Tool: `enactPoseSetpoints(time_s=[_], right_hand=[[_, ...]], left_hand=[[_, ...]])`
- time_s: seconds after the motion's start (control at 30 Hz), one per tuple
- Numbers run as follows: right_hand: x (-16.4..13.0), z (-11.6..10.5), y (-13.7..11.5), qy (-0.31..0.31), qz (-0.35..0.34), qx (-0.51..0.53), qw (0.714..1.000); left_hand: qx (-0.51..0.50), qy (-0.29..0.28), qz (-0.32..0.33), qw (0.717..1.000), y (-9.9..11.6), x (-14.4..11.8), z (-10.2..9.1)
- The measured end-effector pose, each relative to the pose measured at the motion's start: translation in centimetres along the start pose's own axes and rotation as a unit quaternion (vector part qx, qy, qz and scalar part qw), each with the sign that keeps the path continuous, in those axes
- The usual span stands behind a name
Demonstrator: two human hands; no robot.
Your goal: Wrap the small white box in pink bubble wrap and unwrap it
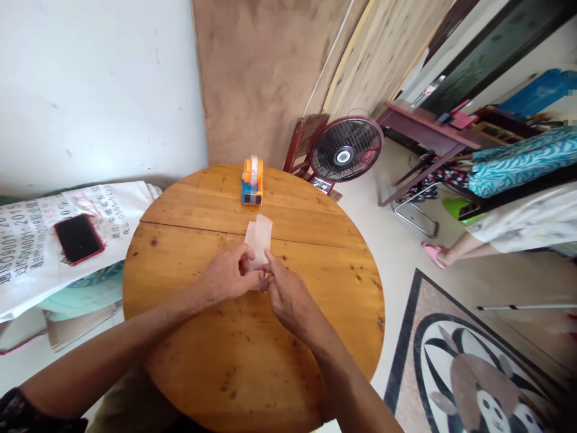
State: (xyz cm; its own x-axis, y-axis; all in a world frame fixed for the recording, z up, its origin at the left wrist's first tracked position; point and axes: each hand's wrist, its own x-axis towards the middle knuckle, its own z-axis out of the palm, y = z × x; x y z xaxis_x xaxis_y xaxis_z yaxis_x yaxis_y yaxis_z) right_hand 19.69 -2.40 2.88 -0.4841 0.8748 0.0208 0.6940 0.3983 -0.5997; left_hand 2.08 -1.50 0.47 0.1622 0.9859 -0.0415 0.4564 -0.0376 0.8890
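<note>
Near the middle of a round wooden table (202, 355), both hands meet at a thin, whitish, see-through piece (259, 234) that looks like paper or plastic film. My left hand (228, 270) pinches its near left part between thumb and fingers. From the right, my right hand (288, 291) grips the near edge, thumb on top and fingers curled below. The far end of the piece sticks out beyond my fingers, with two overlapping layers. Exactly what lies between the fingertips is partly hidden. Beyond it stands an orange and blue tape dispenser (252, 180), touched by neither hand.
A phone (79, 239) lies on a printed white sack (121, 204) left of the table. Behind the table's right side stands a fan (347, 150) by a reddish chair (304, 138). Other people (518, 210) are at the right, near a dark red desk (419, 126).
</note>
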Motion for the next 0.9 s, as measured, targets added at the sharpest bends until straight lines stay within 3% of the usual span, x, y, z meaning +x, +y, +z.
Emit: enactPoseSetpoints(time_s=[0.3,0.47,0.57,0.73,0.9], right_hand=[[0.7,-0.3,0.4,-0.016,-0.014,0.035,0.999],[1.1,-0.6,1.2,-0.02,-0.008,0.174,0.984],[0.8,-1.3,1.6,0.023,0.022,0.225,0.974],[0.1,-1.3,2.2,0.087,-0.013,0.127,0.988],[0.4,0.6,2.1,0.085,-0.081,-0.029,0.993]], left_hand=[[0.025,0.025,0.008,0.999,-0.2,0.0,0.9],[0.018,0.026,0.036,0.999,-0.8,0.1,0.8],[0.003,0.008,0.035,0.999,-1.0,0.2,0.6],[-0.029,0.004,0.035,0.999,-1.3,0.2,0.6],[-0.038,0.0,0.033,0.999,-1.6,0.3,0.7]])
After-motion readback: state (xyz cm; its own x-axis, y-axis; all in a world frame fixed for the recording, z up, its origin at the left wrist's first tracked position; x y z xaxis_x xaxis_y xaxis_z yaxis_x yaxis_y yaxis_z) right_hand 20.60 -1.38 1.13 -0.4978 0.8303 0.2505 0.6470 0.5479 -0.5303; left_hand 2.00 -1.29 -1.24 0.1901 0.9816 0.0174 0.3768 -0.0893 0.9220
